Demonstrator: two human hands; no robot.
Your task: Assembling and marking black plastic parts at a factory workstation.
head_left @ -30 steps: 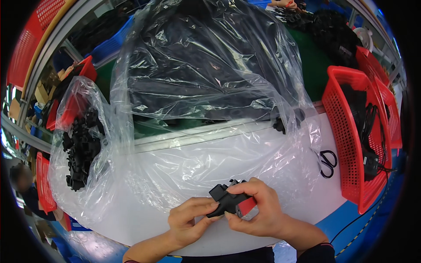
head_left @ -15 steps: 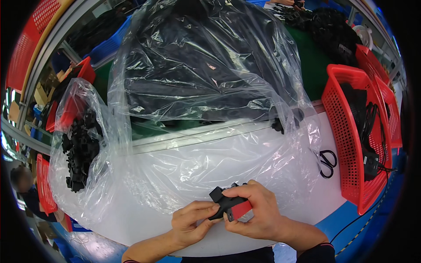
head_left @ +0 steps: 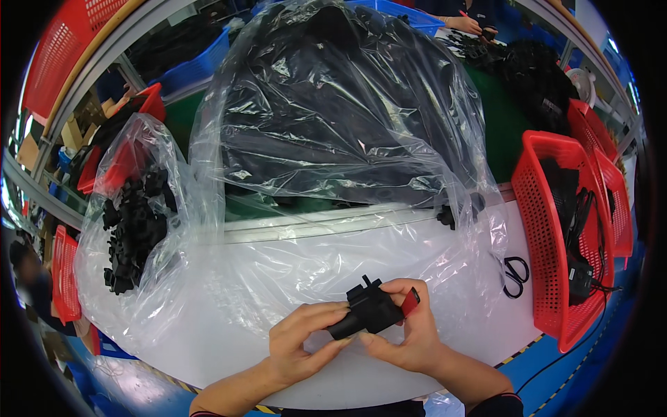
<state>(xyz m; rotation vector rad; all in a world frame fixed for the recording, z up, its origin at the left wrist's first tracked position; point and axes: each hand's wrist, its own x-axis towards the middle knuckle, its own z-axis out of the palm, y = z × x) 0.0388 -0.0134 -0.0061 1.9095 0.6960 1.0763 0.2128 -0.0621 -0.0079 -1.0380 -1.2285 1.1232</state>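
Above the front of the white table, I hold a black moulded plastic part with a block-like body and a stubby tube. My left hand pinches its tube end between thumb and fingers. On the other side, my right hand grips the body, fingers behind it and thumb in front. A flat red piece with a dark edge sticks out by my right index finger; whether it is fixed to the part I cannot tell. Beneath the hands and beyond them spreads the loose mouth of a large clear plastic bag.
The large bag's dark, bulky contents fill the far middle. At left, a smaller clear bag holds black plastic parts. Black-handled scissors lie at right beside a red basket with cables. Other people's hands work at the far side.
The black part has been turned in my hands, so its tube and block body now show more. The red piece has shifted right and up, and my right-hand fingers have moved behind the part.
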